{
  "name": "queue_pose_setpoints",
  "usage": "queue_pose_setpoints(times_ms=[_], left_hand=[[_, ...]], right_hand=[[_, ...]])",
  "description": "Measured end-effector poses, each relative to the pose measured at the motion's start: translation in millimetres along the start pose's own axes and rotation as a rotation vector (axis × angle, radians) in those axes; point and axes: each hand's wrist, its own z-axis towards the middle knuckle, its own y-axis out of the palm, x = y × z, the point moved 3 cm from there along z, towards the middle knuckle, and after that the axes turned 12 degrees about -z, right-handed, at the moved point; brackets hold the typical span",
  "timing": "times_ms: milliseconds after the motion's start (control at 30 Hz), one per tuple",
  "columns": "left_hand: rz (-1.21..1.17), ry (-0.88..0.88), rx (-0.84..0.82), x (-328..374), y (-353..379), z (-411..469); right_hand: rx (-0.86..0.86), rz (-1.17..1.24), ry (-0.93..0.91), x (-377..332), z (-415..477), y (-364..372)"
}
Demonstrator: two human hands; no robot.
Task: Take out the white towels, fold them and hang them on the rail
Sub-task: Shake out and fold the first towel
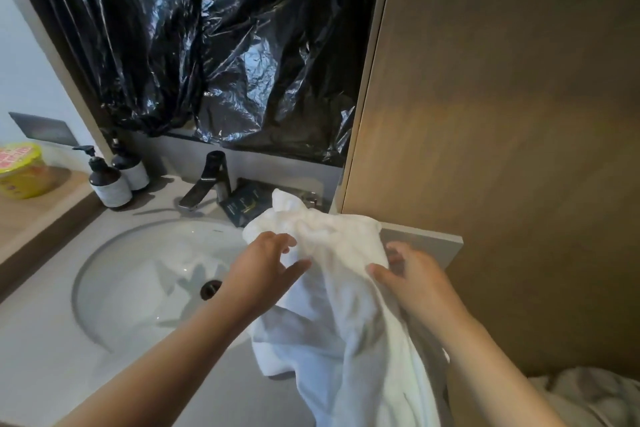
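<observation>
A white towel (341,291) lies crumpled over the right side of the grey counter (45,350) and hangs down past its front edge. My left hand (265,267) rests on the towel's left part, fingers spread, thumb against the cloth. My right hand (412,274) pinches the towel's right edge between thumb and fingers. More white cloth (588,395) shows at the bottom right corner. No rail is in view.
A round white sink (138,274) with a dark drain sits left of the towel, a dark faucet (211,180) behind it. Two pump bottles (110,180) and a yellow tub (22,170) stand at the left. Black plastic sheeting (214,45) covers the mirror; a wooden panel (502,114) stands at the right.
</observation>
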Motion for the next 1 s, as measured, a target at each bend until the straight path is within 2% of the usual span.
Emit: queue_pose_setpoints(times_ms=[133, 300, 533, 667, 767, 900, 1000], left_hand=[[0.003, 0.04, -0.075, -1, 9, 12], [-0.081, 0.018, -0.18, -4, 15, 13], [-0.125, 0.018, -0.215, -4, 10, 11], [-0.339, 0.018, -0.32, 4, 15, 6], [-0.446, 0.018, -0.266, 6, 18, 6], [-0.523, 0.079, -0.047, 9, 7, 12], [-0.496, 0.157, 0.006, 17, -9, 18]], right_hand=[[0.046, 0.096, 0.061, 1, -6, 8], [0.194, 0.231, 0.072, 1, -15, 5], [0.294, 0.354, 0.064, -9, -17, -12], [0.396, 0.451, 0.014, -18, -22, -30], [0.45, 0.459, -0.02, -25, -25, -45], [0.453, 0.455, -0.058, -31, -28, -59], [0.47, 0.467, -0.07, -35, -28, -69]])
